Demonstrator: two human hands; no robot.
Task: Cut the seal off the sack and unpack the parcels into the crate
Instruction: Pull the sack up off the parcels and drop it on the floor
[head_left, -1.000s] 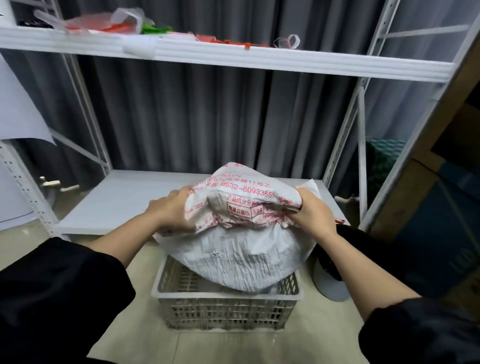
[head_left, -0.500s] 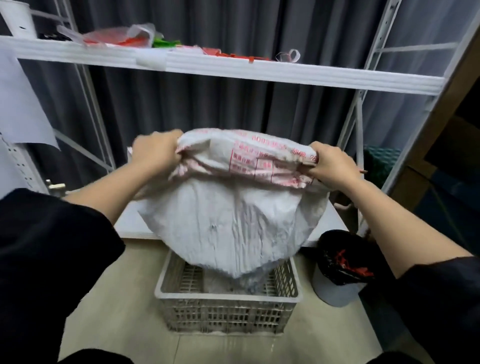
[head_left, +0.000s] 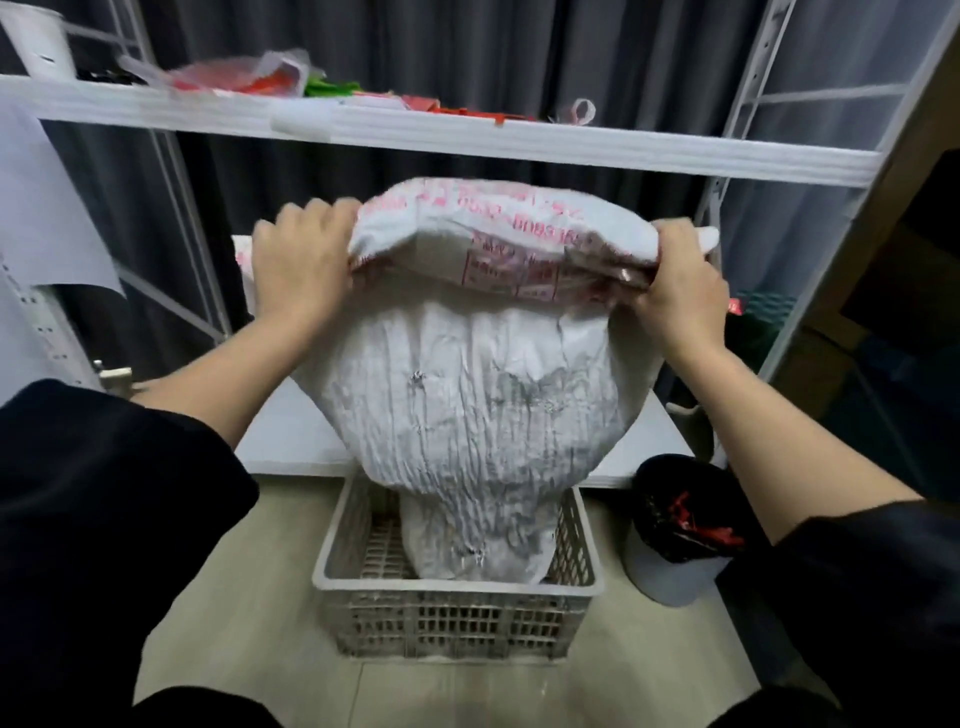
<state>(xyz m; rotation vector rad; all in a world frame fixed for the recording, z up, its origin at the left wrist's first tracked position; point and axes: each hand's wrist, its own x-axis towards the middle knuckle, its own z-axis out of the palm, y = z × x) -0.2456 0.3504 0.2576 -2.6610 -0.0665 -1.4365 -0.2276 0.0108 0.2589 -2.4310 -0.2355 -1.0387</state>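
Sack (head_left: 467, 395) gripped by left hand (head_left: 304, 265) | right hand (head_left: 675, 291) | apparently over crate (head_left: 457, 587)

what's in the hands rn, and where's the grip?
Both hold the white woven sack with red print. The left hand and right hand each clamp a corner of its upturned end, its lower end hanging into the grey plastic crate.

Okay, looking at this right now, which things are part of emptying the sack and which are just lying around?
In the job: sack, held upended by left hand and right hand; crate beneath it.

Lying about: lined bin beside the crate; plastic bags on the upper shelf.
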